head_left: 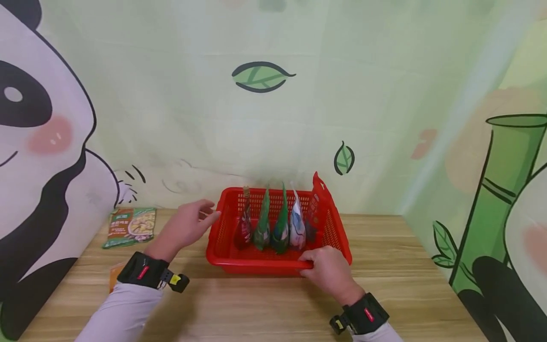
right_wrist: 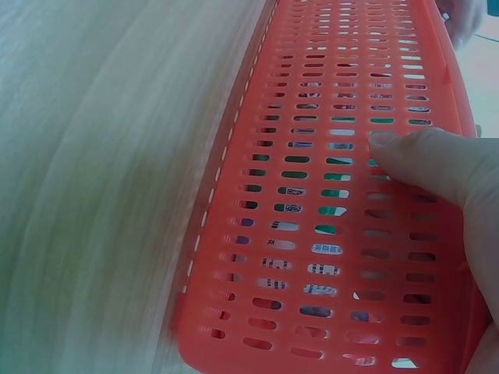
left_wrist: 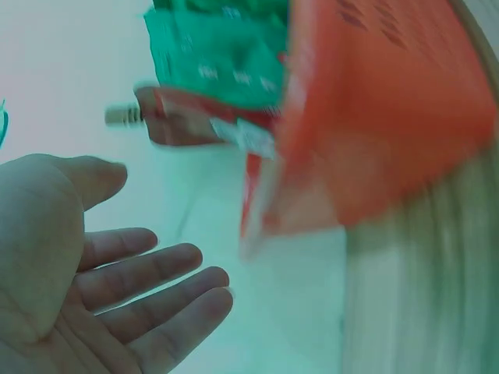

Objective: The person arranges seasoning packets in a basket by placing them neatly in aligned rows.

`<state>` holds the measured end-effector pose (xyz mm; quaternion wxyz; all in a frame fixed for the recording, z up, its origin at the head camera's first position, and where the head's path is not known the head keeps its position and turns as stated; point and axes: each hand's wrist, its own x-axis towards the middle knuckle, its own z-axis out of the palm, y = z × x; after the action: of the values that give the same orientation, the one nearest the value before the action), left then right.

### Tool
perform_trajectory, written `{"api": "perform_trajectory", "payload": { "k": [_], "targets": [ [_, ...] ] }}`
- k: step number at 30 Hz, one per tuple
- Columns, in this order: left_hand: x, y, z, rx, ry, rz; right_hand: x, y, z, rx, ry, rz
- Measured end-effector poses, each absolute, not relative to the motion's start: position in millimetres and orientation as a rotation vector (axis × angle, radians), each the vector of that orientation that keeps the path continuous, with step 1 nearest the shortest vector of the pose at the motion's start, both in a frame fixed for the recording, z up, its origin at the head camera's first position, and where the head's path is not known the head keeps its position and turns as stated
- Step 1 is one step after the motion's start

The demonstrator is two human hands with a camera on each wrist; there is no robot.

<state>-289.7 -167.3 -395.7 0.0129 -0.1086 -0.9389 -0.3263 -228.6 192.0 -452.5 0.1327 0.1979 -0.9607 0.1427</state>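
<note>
A red plastic basket (head_left: 256, 262) stands on the wooden table against the backdrop. My right hand (head_left: 329, 271) grips its front rim near the right corner; in the right wrist view the thumb (right_wrist: 425, 160) lies on the slotted outer wall. My left hand (head_left: 188, 225) hovers by the left rim, holding nothing, its fingers spread and relaxed in the left wrist view. Inside the basket a dark red bottle (head_left: 244, 228) with a stopper stands at the left. Beside it are two green packets (head_left: 263, 225), a white-and-blue packet (head_left: 297, 225) and a tall red packet (head_left: 318, 202).
A green-and-brown food packet (head_left: 131, 227) lies flat at the table's back left. Part of an orange item (head_left: 114, 274) shows behind the left forearm. The printed backdrop (head_left: 273, 128) rises behind the table (head_left: 239, 308).
</note>
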Motion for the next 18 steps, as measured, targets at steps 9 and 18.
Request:
{"api": "perform_trajectory", "payload": {
  "k": [9,18],
  "targets": [
    [-291.2,-236.0,-421.3,-0.121,-2.909,-0.8,-228.2,191.9,-451.1,0.574,-2.797,0.436],
    [-296.8,-325.9,-444.3,0.342,-2.981,-0.754,-229.1,193.6,-451.6,0.592,-2.793,0.408]
  ]
}}
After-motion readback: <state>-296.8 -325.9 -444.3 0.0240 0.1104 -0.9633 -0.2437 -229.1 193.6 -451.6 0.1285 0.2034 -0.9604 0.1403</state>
